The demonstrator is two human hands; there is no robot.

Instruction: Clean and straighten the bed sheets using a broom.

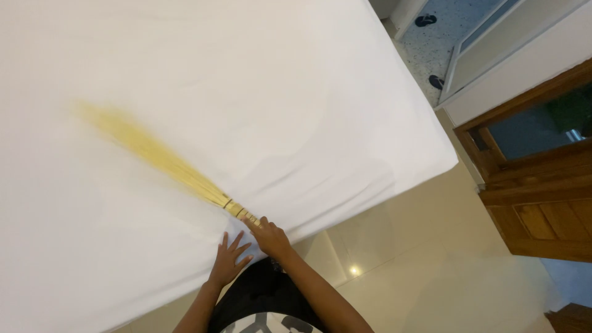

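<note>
A large bed with a white sheet (216, 92) fills most of the view. My right hand (269, 236) grips the bound handle of a yellow straw hand broom (166, 163), whose bristles lie blurred across the sheet, pointing up and left. My left hand (229, 259) rests flat with fingers spread on the sheet near the bed's edge, just left of the right hand.
Glossy beige floor tiles (419, 259) lie below the bed's edge. A wooden door (536, 185) stands at the right. Beyond a white frame at top right, two dark sandals (425, 20) sit on a speckled floor.
</note>
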